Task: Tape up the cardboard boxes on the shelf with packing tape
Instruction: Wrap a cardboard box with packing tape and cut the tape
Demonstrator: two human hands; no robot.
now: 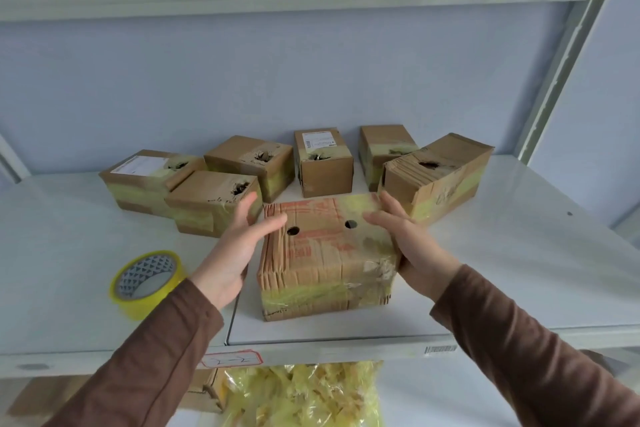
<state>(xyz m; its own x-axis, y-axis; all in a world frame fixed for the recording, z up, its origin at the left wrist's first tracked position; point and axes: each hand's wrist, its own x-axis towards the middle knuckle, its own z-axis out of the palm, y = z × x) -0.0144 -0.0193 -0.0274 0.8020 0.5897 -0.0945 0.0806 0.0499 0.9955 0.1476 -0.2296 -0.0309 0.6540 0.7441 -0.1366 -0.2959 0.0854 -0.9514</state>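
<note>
Both arms wear long brown sleeves (166,350) reaching the wrists, the fabric plain and unmarked.

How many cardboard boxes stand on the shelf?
7: front box between the hands; two at left; three behind; one at right. More may be hidden.

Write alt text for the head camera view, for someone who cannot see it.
Two hands, left and right, flank a worn cardboard box with two round holes on a white shelf. A yellow tape roll lies to its left, and six smaller taped boxes stand behind.
</note>
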